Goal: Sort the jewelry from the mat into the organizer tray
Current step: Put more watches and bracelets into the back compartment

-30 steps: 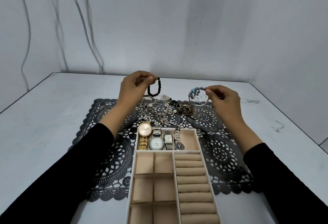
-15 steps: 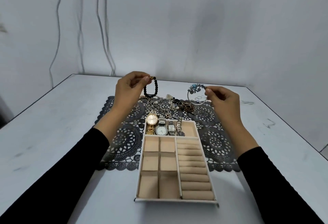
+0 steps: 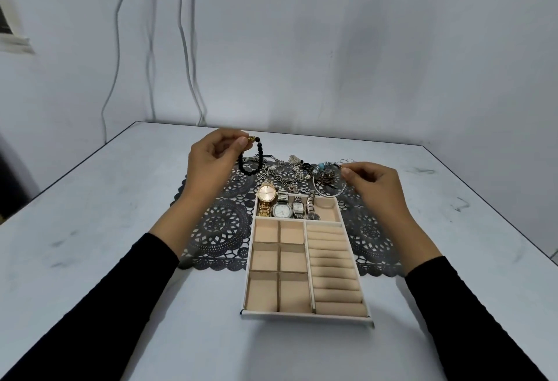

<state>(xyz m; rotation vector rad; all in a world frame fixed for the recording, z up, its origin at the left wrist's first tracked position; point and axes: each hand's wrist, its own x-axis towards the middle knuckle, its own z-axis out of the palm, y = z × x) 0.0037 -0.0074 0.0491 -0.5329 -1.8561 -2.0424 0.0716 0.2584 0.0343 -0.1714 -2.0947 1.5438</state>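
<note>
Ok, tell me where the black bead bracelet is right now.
The black bead bracelet hangs left of centre in the head view, pinched by the left hand above the far edge of the lace mat, just left of the jewelry pile.

We're in a bare, plain workroom: white table (image 3: 90, 229) against blank pale walls (image 3: 362, 48), loose cables (image 3: 184, 48) dangling down.

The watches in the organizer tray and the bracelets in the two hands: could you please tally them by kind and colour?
Gold watch: 1
Silver watches: 3
Bracelets, black bead bracelet in the left hand, charm bangle in the right hand: 2
Total: 6
</note>
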